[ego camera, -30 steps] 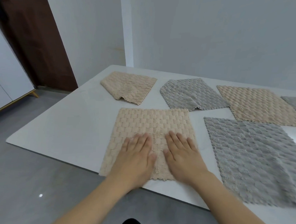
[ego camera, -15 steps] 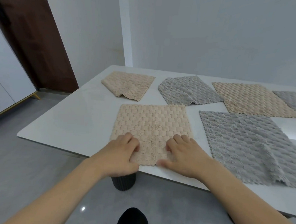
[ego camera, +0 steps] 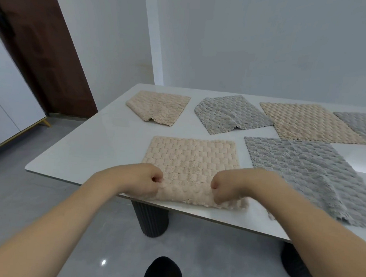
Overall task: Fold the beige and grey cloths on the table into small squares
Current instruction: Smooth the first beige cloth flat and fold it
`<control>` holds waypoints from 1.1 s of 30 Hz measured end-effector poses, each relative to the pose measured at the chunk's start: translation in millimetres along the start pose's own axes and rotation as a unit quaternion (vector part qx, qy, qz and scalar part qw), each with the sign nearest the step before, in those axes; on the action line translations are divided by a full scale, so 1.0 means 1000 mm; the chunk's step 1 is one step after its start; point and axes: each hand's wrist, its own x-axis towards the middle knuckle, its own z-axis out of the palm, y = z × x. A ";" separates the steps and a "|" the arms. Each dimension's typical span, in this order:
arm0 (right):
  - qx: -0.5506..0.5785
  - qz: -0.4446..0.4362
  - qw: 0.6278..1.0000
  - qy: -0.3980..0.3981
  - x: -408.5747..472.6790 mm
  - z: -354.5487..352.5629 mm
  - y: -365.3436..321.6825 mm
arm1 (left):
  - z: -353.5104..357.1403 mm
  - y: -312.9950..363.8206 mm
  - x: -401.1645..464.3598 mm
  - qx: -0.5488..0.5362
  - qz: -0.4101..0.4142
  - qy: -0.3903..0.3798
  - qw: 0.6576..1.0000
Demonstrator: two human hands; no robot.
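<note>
Both hands are curled onto the near edge of the beige cloth (ego camera: 190, 166) right at the desk (ego camera: 97, 142) front. Left hand (ego camera: 142, 181) and right hand (ego camera: 231, 186) each pinch that hem, spaced apart, probably so the edge lifts evenly for a fold away from the body. The cloth's bunched under the fingers (ego camera: 157, 179), and the rest lies flat beyond them.

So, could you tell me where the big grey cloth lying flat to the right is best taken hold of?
Pinch the big grey cloth at its two near corners, coming from the table's front edge: it lies flat, and that scalloped hem sits closest, by the edge.
</note>
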 end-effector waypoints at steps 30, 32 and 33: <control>0.239 0.070 0.943 0.223 0.132 -0.070 0.102 | -0.037 -0.063 0.168 -0.074 -0.038 0.234 0.969; 0.252 0.072 0.942 0.212 0.133 -0.072 0.102 | -0.041 -0.063 0.169 -0.085 -0.035 0.218 0.972; 0.258 0.071 0.941 0.209 0.133 -0.073 0.103 | -0.043 -0.062 0.169 -0.117 -0.032 0.213 0.970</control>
